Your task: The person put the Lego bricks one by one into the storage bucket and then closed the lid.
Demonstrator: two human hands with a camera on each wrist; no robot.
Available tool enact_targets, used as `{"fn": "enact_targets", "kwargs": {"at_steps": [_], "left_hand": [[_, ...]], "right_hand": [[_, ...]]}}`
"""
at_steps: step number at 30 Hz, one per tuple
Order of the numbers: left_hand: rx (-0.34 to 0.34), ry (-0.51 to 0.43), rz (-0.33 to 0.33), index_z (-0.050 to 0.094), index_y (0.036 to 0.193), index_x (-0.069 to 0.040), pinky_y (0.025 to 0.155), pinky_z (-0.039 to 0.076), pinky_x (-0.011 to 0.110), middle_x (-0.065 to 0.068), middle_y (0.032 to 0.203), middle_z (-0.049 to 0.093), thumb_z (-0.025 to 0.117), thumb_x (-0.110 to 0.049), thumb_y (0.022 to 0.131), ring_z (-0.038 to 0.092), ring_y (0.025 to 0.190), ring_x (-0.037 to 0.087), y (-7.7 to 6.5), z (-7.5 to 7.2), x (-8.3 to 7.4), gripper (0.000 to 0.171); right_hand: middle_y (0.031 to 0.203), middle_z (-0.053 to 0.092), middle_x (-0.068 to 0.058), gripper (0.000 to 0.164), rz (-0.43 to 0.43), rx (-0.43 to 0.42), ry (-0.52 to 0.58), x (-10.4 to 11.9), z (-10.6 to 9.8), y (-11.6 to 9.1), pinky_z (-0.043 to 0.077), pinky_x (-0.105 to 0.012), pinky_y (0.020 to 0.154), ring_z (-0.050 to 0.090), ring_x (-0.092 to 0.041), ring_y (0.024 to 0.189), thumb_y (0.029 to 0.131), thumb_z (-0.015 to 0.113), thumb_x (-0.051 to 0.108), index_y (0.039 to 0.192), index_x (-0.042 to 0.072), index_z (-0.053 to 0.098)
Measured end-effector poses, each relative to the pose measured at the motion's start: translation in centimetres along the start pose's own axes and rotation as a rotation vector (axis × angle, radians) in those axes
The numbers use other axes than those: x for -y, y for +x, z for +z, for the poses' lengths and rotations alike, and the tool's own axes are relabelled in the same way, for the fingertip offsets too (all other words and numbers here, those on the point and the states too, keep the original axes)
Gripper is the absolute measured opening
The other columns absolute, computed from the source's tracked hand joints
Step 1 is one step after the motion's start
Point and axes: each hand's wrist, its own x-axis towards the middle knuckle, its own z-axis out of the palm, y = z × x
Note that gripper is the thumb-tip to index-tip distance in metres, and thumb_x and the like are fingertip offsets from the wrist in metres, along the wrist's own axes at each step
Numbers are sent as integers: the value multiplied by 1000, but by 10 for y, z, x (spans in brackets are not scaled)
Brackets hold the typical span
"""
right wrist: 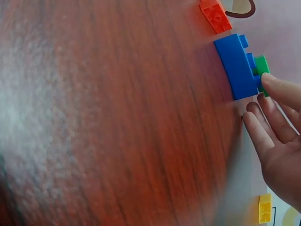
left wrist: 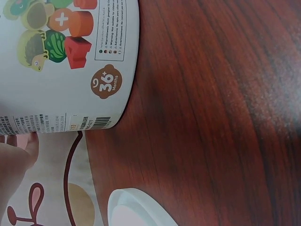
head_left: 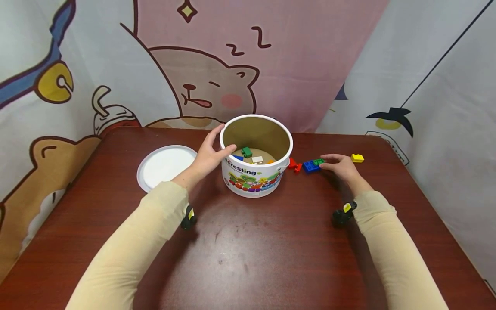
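A white bucket [head_left: 253,178] with colourful printed pictures stands open near the back middle of the table, several toy bricks on its floor. My left hand [head_left: 209,155] holds its left rim, thumb over the edge and fingers along the outside; the left wrist view shows the bucket's printed wall [left wrist: 70,84] close up. To the bucket's right, my right hand [head_left: 341,167] pinches a small green brick [right wrist: 263,68] between thumb and fingers. That brick sits on the studs of a larger blue brick [right wrist: 235,68]. Whether the two are pressed together, I cannot tell.
Red bricks [head_left: 297,167] lie between the bucket and the blue brick. A yellow brick [head_left: 357,158] is to the right of my right hand. Left of the bucket, a round white lid [head_left: 164,165] lies flat on the brown table [head_left: 248,258]. Printed cloth hangs behind.
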Motion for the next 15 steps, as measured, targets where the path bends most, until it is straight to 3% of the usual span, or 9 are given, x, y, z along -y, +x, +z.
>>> {"fn": "enact_targets", "kwargs": {"at_steps": [3, 6, 10, 13, 15], "left_hand": [[12, 6, -21, 26, 147, -13, 115, 23, 41, 11, 152, 25, 65, -21, 88, 25, 139, 25, -5, -1, -11, 71], [15, 6, -26, 25, 148, -13, 117, 19, 42, 10, 153, 23, 65, -21, 88, 22, 141, 24, -5, -1, -11, 73], [3, 15, -5, 25, 148, -17, 117, 19, 42, 8, 153, 24, 66, -25, 87, 22, 141, 22, 0, -1, 0, 74], [-1, 25, 0, 26, 148, -17, 116, 19, 43, 8, 153, 25, 66, -25, 87, 23, 141, 23, -1, 0, -1, 73], [-5, 29, -1, 27, 147, -17, 116, 20, 42, 8, 152, 26, 66, -26, 86, 23, 141, 22, -1, -1, -1, 73]], "right_hand": [[139, 43, -20, 51, 5, -7, -13, 0, 0, -1, 34, -36, 100, 36, -30, 124, 91, 60, 31, 131, 1, 49], [117, 59, -4, 51, -1, -12, 33, -1, 1, -2, 41, -22, 92, 49, -16, 108, 90, 62, 32, 127, -1, 52], [83, 63, 17, 34, 49, 14, 279, 1, 0, -5, 50, -13, 77, 58, -2, 81, 87, 67, 24, 115, 7, 59], [80, 65, 16, 27, 76, 34, 400, 3, -3, -8, 52, -14, 77, 62, -3, 79, 86, 67, 20, 110, 11, 59], [81, 65, 17, 30, 49, 38, 380, 3, -6, -8, 52, -13, 76, 62, 0, 79, 87, 66, 20, 113, 7, 57]]}}
